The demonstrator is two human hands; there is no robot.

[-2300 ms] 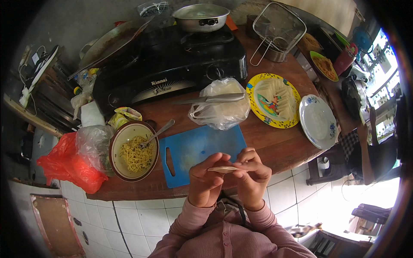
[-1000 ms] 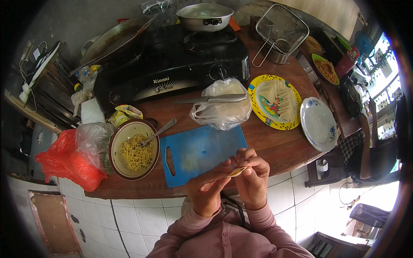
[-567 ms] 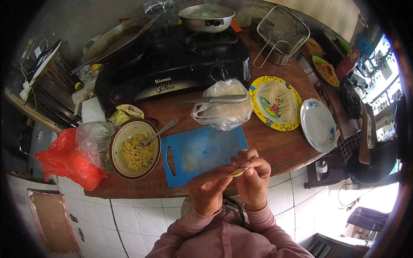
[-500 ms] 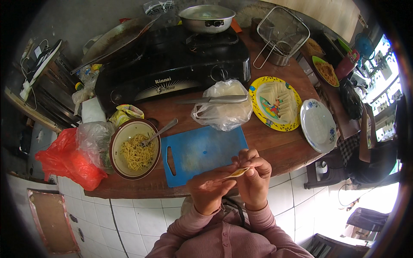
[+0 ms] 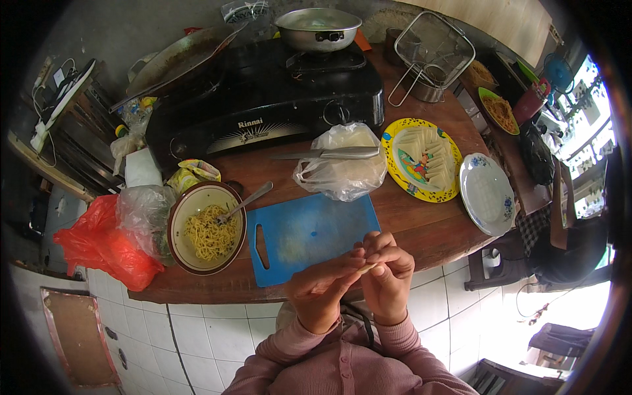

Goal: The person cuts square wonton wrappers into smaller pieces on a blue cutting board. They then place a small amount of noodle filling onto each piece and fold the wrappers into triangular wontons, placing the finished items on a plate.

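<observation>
Stove lettering (image 5: pixel 251 124) beyond pinched wrapper (image 5: pixel 368 268)

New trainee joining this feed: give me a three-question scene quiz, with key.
1. True or false: the knife lies on the blue cutting board.
2. The noodles are in: A) the yellow plate, B) the brown-rimmed bowl, C) the metal pan.
3. Where is the small pale piece?
Key:
1. False; it lies across the clear plastic bag.
2. B.
3. At the fingertips of the left hand and right hand.
</observation>
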